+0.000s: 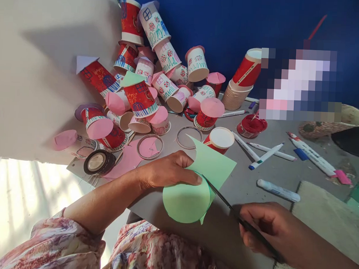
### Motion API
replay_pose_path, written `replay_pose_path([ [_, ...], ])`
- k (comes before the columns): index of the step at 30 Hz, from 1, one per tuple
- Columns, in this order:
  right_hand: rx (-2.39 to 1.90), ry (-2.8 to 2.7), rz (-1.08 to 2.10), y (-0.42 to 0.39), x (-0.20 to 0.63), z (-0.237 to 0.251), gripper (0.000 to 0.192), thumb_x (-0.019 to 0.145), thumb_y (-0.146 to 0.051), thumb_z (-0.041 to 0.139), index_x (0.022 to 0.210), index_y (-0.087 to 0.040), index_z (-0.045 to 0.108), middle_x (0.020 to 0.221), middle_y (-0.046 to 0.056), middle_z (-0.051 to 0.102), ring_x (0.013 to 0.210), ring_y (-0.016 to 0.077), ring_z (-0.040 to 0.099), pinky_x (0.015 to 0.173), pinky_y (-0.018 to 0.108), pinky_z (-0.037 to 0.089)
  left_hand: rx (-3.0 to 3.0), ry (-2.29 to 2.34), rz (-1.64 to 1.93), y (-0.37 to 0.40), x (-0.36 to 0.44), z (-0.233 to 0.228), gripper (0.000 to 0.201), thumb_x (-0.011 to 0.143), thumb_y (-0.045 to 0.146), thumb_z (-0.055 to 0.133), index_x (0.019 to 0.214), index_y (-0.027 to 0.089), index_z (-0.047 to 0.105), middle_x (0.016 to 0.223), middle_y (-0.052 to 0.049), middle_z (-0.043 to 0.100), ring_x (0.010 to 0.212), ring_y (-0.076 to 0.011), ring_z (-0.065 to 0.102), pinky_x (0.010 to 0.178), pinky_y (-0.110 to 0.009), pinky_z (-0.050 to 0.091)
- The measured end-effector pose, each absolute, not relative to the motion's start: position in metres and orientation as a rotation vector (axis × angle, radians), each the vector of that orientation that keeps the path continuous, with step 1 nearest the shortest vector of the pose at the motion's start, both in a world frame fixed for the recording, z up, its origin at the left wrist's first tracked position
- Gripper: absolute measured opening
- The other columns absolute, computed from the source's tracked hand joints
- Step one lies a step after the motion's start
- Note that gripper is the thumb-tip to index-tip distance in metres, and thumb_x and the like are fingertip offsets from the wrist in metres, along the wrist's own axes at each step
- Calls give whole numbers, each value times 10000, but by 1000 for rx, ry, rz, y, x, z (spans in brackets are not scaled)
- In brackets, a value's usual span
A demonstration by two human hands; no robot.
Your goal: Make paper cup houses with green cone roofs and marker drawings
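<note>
Green paper sheet, thin, light, floppy: pinched near cut edge by left hand; scissors gripped in closed right hand, above counter.

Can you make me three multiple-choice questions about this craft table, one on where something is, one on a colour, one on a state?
1. Where does the roll of tape lie?
A. left of the left hand
B. beside the markers on the right
C. on the cup stack

2. What colour is the paper being cut?
A. pink
B. light green
C. white

3. What state is the red paint pot in?
A. capped
B. tipped over
C. open, upright

Answers:
1. A: the tape sits past the left hand, near the pink scraps.
2. B: the sheet between the left hand and the scissors is light green.
3. C: red paint shows at its open top. The right hand holds the scissors.
</note>
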State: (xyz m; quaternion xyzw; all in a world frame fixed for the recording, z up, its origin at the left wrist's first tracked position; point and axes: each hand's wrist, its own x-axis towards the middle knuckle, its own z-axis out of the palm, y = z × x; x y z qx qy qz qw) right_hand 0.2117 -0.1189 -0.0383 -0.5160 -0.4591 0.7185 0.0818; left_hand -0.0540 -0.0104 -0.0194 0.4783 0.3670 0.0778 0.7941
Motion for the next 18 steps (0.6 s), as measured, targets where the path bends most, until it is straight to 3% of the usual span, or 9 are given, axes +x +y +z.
replay_pose_path([
  [8,-1555,-1407,2126,-121,214,-39,398,890,-358,639,643,-217,361,657,-17,538,656,133,533,590,236,317,1029,782,161,-10,-53,-19,175,735,300,764,710,126,752,600,-12,699,462,-108,592,445,-198,440],
  [18,-1546,-1355,2163,-120,210,-34,448,857,-374,681,619,-215,337,627,-25,531,612,110,454,575,240,284,1023,784,167,-10,-53,-18,188,738,306,776,727,120,760,621,-30,716,474,-118,608,448,-202,457],
])
